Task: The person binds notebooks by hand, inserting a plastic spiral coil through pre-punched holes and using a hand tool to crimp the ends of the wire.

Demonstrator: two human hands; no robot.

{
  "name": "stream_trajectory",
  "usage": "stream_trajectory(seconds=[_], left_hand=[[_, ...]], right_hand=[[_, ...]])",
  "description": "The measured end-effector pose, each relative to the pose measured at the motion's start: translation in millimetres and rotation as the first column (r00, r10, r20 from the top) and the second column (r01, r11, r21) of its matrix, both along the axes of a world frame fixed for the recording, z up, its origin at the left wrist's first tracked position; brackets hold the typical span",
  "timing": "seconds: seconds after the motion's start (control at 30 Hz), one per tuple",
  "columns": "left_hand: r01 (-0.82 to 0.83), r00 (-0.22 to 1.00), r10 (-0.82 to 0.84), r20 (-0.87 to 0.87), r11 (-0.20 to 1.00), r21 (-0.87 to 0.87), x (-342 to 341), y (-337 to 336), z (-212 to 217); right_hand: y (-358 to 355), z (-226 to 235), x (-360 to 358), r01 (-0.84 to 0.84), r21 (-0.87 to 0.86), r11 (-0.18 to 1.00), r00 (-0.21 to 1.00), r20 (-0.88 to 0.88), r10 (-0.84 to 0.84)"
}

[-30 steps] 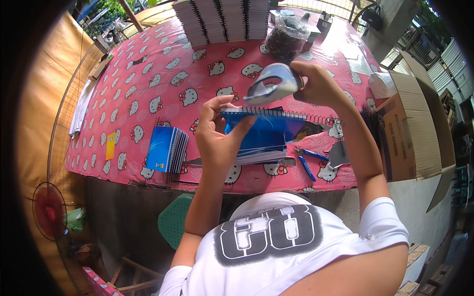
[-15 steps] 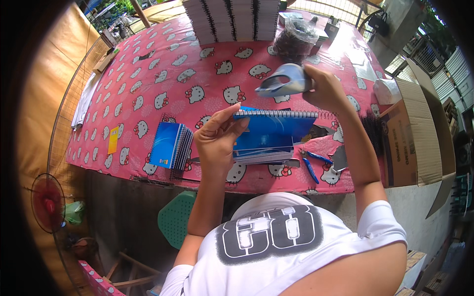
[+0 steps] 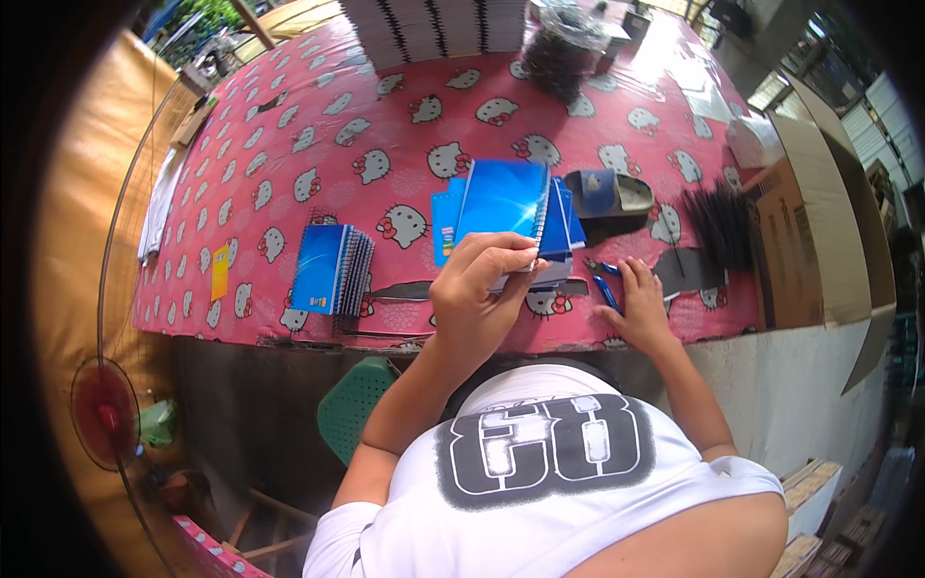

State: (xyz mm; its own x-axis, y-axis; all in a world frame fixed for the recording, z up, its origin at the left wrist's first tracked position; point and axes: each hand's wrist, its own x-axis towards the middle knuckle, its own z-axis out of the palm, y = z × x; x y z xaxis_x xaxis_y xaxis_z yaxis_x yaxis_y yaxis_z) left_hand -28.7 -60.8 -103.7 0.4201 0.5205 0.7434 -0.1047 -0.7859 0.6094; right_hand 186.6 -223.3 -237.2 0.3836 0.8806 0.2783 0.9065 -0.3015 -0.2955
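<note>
Blue spiral notebook (image 3: 503,197) at the near middle of the worktop (image 3: 409,142), above a pile of other blue notebooks (image 3: 446,226), coil edge to the right. Left hand (image 3: 482,289) grasps its near coil corner, fingers pinched together there. Right hand (image 3: 644,306) palm down at the blue-handled pliers (image 3: 605,291), fingers spread and not closed round them; contact with the handles, cannot tell.

Just beyond the pile, to its right, a slide sandal (image 3: 633,195), blue strap, pale insole. Left of the pile, well apart, a neat stack of blue spiral notebooks (image 3: 323,270); farther left a small yellow card (image 3: 220,272).

Worktop cover: pink, glossy, printed with white cat faces; torn near the front edge, dark grey showing through. Bright glare at the far right. Bundle of black coils (image 3: 718,226) near the right edge, open cardboard box (image 3: 785,246) beside it. Far side: tall coil-bound paper stacks (image 3: 434,31) and a clear plastic bag (image 3: 564,58) with dark contents.

Room: tan tarpaulin (image 3: 96,193) down the left, a round red fan (image 3: 104,414) low before it. Green stool (image 3: 352,409) below the front edge, concrete pillar (image 3: 771,29) at far right, daylight and foliage behind
</note>
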Motion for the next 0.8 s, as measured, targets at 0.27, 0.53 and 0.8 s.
stream_trajectory(seconds=[0.27,0.53,0.8], left_hand=[[-0.099,0.993,0.105,0.048,0.990,-0.104,3,-13,-9],[-0.083,0.995,0.083,0.064,0.997,0.000,-5,-18,-5],[-0.177,0.978,0.166,0.125,0.980,0.086,-24,-3,9]], right_hand=[[-5,113,-48,-0.067,0.372,0.926,0.878,-0.419,0.232],[3,155,-79,-0.243,0.368,0.898,0.863,-0.341,0.373],[10,129,-69,-0.225,0.305,0.925,0.072,-0.942,0.328]])
